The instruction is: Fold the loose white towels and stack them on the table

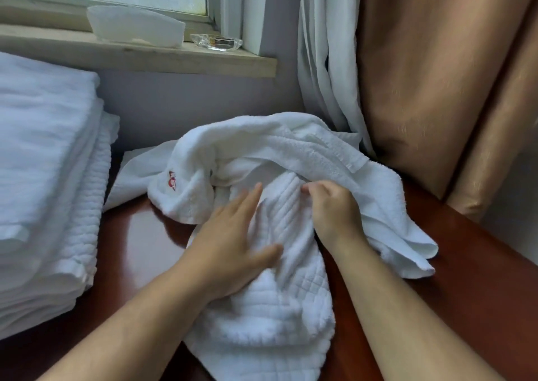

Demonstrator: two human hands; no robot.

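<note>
A ribbed and quilted white towel (pixel 262 316) lies crumpled on the dark red table (pixel 139 241), running from the middle toward me. A plush white towel (pixel 279 147) with a small red emblem is heaped over its far end. My left hand (pixel 230 241) rests flat on the ribbed towel, fingers spread. My right hand (pixel 332 208) pinches a fold of that ribbed towel just under the plush towel's edge. A tall stack of folded white towels (pixel 43 176) stands at the left.
Behind the table, a windowsill (pixel 174 57) holds a white tissue box (pixel 134 25) and a glass ashtray (pixel 217 42). White and tan curtains (pixel 422 74) hang at the right, brushing the plush towel. Bare wood shows at the table's right side.
</note>
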